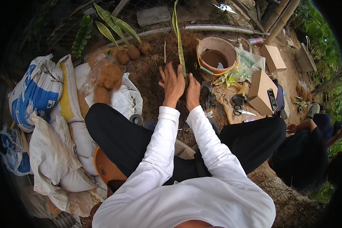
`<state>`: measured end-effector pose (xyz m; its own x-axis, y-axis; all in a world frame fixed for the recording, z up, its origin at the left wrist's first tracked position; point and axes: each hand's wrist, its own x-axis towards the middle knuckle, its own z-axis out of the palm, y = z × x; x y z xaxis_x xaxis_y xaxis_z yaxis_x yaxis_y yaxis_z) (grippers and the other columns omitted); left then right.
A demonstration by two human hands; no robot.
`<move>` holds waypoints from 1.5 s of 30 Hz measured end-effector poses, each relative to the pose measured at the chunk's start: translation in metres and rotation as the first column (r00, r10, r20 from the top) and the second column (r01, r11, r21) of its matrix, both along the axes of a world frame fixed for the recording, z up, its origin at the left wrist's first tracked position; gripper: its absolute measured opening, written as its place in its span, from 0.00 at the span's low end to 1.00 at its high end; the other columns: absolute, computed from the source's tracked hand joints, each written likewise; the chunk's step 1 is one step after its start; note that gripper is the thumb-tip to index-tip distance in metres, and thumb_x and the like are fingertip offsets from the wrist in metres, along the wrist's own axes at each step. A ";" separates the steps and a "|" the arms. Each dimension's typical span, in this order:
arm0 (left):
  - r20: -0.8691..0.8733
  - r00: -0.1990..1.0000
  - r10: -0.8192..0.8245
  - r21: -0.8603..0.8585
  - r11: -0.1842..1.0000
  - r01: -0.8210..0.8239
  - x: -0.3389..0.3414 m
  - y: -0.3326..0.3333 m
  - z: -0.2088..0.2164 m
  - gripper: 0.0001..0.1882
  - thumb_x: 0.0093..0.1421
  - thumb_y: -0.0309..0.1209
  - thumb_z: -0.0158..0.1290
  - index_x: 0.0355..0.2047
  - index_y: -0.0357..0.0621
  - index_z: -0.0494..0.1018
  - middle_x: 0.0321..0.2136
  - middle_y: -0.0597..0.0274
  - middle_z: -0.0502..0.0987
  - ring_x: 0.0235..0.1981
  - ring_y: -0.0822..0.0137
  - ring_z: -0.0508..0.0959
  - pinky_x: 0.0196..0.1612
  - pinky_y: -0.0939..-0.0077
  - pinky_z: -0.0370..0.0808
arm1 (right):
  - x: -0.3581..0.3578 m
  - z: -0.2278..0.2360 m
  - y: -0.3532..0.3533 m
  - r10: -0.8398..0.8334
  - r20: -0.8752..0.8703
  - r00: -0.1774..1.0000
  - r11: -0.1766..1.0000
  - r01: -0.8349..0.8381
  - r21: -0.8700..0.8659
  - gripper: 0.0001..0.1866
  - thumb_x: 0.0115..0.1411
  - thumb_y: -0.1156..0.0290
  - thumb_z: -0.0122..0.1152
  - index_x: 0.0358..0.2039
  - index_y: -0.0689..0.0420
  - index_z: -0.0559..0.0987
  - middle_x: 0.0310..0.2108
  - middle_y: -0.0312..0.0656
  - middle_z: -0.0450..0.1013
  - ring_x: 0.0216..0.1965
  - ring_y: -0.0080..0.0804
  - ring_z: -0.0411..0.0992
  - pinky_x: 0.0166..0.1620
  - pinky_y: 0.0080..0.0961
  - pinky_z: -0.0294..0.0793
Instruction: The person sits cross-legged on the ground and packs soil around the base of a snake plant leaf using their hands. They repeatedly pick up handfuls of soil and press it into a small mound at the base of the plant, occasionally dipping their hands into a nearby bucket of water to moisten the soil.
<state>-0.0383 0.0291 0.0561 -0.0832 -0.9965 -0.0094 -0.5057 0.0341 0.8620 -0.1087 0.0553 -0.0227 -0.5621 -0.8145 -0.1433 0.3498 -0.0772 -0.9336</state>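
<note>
A tall snake plant leaf [180, 41] with yellow edges stands upright just ahead of my two hands. At the left of its base, my left hand [173, 86] lies over the dark coir or soil [152, 81], fingers stretched and apart, holding nothing visible. My right hand [193, 91] is close against the right side of the leaf's base. Its fingers are curled and mostly hidden, so what they grip cannot be made out. Farther left, other snake plant leaves [117, 28] rise from brown fibre balls [133, 52].
A muddy-water bucket [219, 49] stands at the right, with scissors [244, 112], cardboard boxes [260, 91] and a phone [272, 99] nearer. Filled sacks [36, 91] and coir clumps [110, 76] are on the left. A tape roll [136, 119] lies by my left knee. Another person [302, 152] sits right.
</note>
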 end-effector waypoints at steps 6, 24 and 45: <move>0.034 0.999 -0.025 -0.154 0.988 0.030 0.018 -0.007 0.010 0.40 0.71 0.59 0.32 0.70 0.41 0.51 0.70 0.43 0.52 0.74 0.41 0.39 0.66 0.28 0.35 | 0.012 0.035 0.009 0.038 0.073 0.997 0.999 -0.037 -0.016 0.27 0.73 0.56 0.46 0.50 0.71 0.77 0.46 0.47 0.77 0.47 0.29 0.71 0.53 0.27 0.68; -0.513 0.857 -0.048 -0.193 0.979 -0.061 0.013 -0.001 -0.018 0.31 0.74 0.52 0.32 0.59 0.37 0.66 0.58 0.47 0.70 0.61 0.55 0.69 0.64 0.63 0.62 | 0.002 0.051 0.007 0.121 0.461 0.879 0.988 -0.063 -0.139 0.27 0.73 0.49 0.43 0.53 0.61 0.75 0.49 0.44 0.76 0.48 0.33 0.75 0.52 0.32 0.75; -0.678 0.721 -0.145 -0.319 0.941 -0.111 0.003 0.010 -0.028 0.14 0.70 0.34 0.49 0.43 0.36 0.77 0.49 0.57 0.73 0.53 0.64 0.72 0.55 0.68 0.70 | -0.008 0.071 0.011 0.315 0.362 0.877 0.925 -0.199 -0.324 0.20 0.69 0.59 0.55 0.50 0.64 0.79 0.49 0.45 0.78 0.47 0.31 0.77 0.52 0.28 0.76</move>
<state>-0.0357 0.0389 0.0283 0.0440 -0.9286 0.3684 0.2218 0.3686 0.9027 -0.1166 0.0664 0.0481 -0.2688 -0.9610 -0.0648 0.7303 -0.1594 -0.6643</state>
